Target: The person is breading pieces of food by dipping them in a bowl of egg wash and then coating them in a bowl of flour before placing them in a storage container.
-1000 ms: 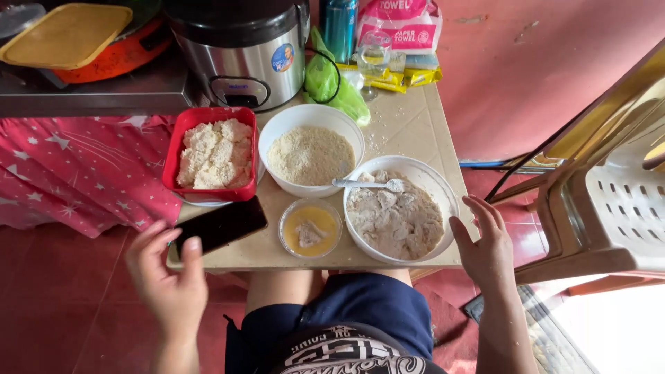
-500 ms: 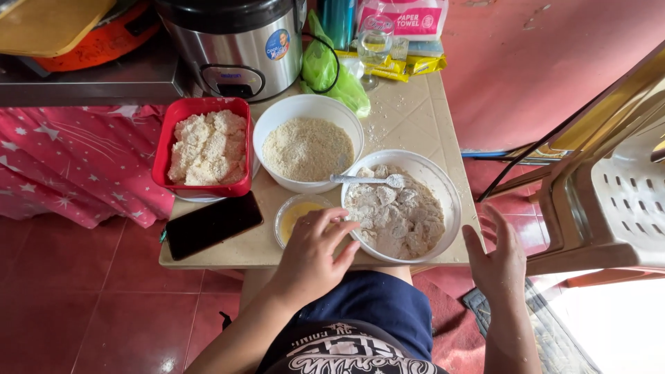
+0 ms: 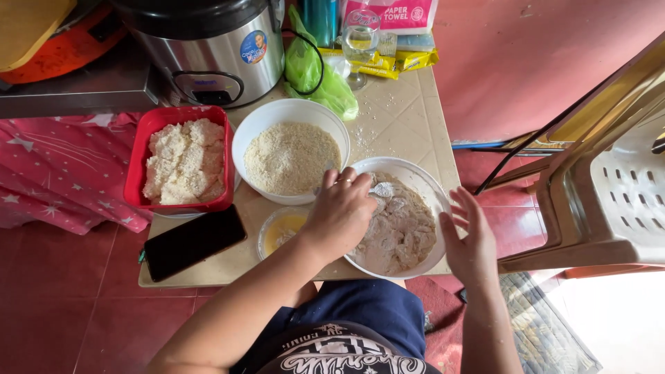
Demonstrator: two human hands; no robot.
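Two hands at work. My left hand [image 3: 341, 211] has its fingers closed around a spoon [image 3: 381, 189], handle running left to right, bowl end over the flour bowl's [image 3: 429, 187] far rim. Right hand [image 3: 471, 239] open, holding nothing, touching that bowl's right rim. Crumb bowl [image 3: 291, 114] sits just far-left.

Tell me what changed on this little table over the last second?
The left hand left the black phone at the table's near-left corner and swung right, over the small yolk-yellow bowl, to the metal spoon in the big white bowl of floured pieces; its fingers now close on the handle. The right hand moved in to that bowl's rim. The red tray, crumb bowl and phone stayed put.
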